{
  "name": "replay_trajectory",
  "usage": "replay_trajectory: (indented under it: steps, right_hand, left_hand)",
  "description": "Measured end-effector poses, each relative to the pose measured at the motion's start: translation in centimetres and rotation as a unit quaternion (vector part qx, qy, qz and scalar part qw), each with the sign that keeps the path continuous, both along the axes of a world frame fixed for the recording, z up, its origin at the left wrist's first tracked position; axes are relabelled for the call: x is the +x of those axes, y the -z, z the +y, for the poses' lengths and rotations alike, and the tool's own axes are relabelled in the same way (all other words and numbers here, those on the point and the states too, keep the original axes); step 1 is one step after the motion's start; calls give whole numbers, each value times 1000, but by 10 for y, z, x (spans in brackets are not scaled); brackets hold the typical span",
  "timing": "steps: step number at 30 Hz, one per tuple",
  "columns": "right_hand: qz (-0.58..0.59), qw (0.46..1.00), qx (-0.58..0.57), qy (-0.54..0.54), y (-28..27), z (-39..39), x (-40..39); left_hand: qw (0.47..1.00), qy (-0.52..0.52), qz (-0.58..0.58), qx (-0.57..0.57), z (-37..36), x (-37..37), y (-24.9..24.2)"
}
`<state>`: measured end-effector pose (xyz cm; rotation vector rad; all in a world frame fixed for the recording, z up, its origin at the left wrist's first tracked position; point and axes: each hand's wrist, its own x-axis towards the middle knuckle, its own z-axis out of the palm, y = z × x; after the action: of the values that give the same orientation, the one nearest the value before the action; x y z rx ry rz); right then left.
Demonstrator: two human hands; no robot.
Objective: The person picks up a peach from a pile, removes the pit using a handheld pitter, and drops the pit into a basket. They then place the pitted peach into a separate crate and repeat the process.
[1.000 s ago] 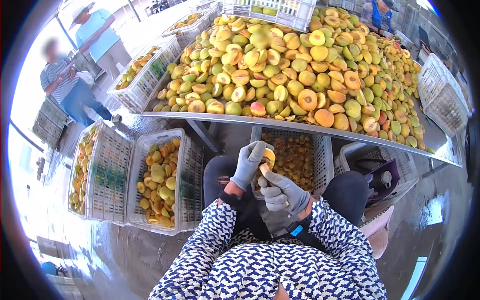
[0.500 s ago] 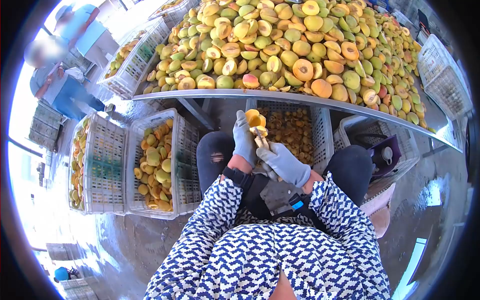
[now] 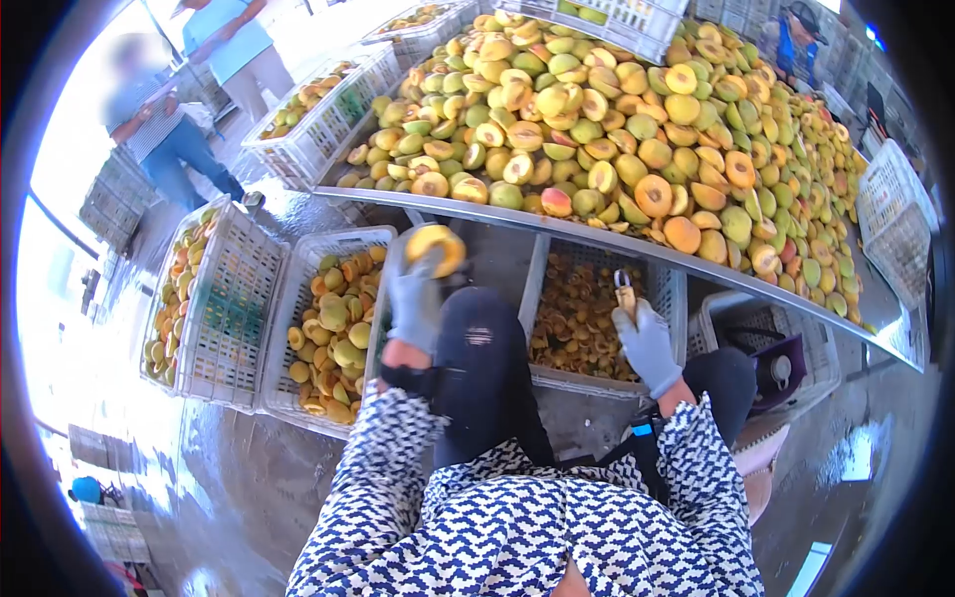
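Note:
My left hand (image 3: 416, 303), in a grey glove and blurred by motion, holds a yellow peach half (image 3: 435, 249) with its hollow showing. It is raised beside the crate of peach halves (image 3: 338, 316) on my left. My right hand (image 3: 649, 348), also gloved, is closed around the wooden handle of a pitting tool (image 3: 625, 296), whose metal loop points up and away from me. Below that hand, between my knees, stands a crate of brownish pits and scraps (image 3: 577, 323). Beyond both hands, a large heap of halved peaches (image 3: 597, 129) covers the metal-edged table (image 3: 477, 211).
A second filled crate (image 3: 224, 308) stands farther left. Two people (image 3: 164, 124) are at the upper left, and another person (image 3: 796, 45) is behind the heap. A white crate (image 3: 617, 25) rests on the heap's far side. A purple container (image 3: 776, 370) sits in a crate at right.
My hands have separated. The left has moved left with the peach half, toward the filled crate; the right has moved right with the pitting tool. The view has shifted, and the crate on the heap now shows.

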<state>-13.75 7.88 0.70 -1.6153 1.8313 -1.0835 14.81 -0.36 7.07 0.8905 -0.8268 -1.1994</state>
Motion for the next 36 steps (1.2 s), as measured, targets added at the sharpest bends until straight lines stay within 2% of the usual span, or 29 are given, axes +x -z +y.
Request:
replay_trajectory:
  steps: [1,2,3,4,6,7,8,9,11,12,14,15,16,17,18,19,21,22,24,26,28,30,31,32,34,36]
  right_hand:
    - [-31,999,44,-3,-7,-2,0]
    - [-35,999,40,-10,-1,-6,-3]
    - [-18,999,33,-28,9,-8,-8]
    - [-1,998,28,-47,11,-10,-5]
    - [-19,996,53,-65,-2,-11,1]
    - [-61,993,86,-58,-16,-11,8]
    - [-101,986,124,-54,-19,-12,13]
    - [-86,991,81,-67,-7,-15,11]
    - [-66,994,59,-69,7,-18,9]
    - [-47,996,38,-61,14,-19,7]
    - [-3,999,17,-44,2,-17,8]
    - [55,997,-28,-47,25,-12,-2]
    - [87,992,-90,-28,41,-13,-6]
    - [-19,999,-36,-24,38,-17,-7]
    - [23,999,-12,-36,45,-14,-19]
    - [37,995,-4,-93,-10,-13,-14]
    - [55,995,-16,-87,-14,-18,-24]
    - [62,992,-33,-103,-17,-18,-23]
    - [10,995,3,-101,-21,-20,-23]
    - [2,995,27,-95,-18,-19,-24]
    - [22,995,9,-101,-19,-16,-23]
    - [43,993,-11,-109,-21,-11,-19]
    - [36,993,-41,-107,-22,-10,-16]
    - [30,991,-71,-106,-23,-9,-12]
    - [65,987,-102,-104,-18,-8,-5]
    - [98,981,-132,-101,-7,-7,-1]
  left_hand:
    - [988,-83,-126,-20,-3,33,0]
    - [885,-169,-408,-148,-28,96,44]
    - [818,-186,-541,-52,-11,116,23]
    - [643,-254,-721,-38,-9,136,28]
    - [545,-240,-798,97,-6,148,27]
    - [540,-245,-799,100,-18,147,22]
    - [624,-202,-755,13,-34,143,17]
    - [697,-159,-696,-74,-52,136,12]
    - [742,-129,-650,-105,-97,103,-2]
    - [750,-125,-645,-74,-125,86,-1]
    - [683,-159,-692,-172,-183,62,6]
    - [656,-152,-722,-160,-211,51,10]
    - [585,-158,-792,-77,-261,57,43]
    - [514,-170,-839,-48,-276,42,35]
    - [513,-184,-830,-117,-279,32,26]
    - [518,-117,-842,-90,-289,24,20]
    - [498,-61,-865,-1,-307,8,30]
    - [486,-42,-872,34,-304,1,21]
    - [474,-25,-878,66,-304,-5,14]
    - [517,9,-855,48,-305,-3,13]
    - [523,26,-851,44,-296,1,3]
    - [594,40,-802,-46,-278,10,-11]
    - [647,16,-758,-85,-270,15,-16]
    - [648,9,-757,-84,-260,18,-23]
    - [791,13,-596,-139,-227,18,-39]
    - [857,39,-503,-102,-187,13,-45]
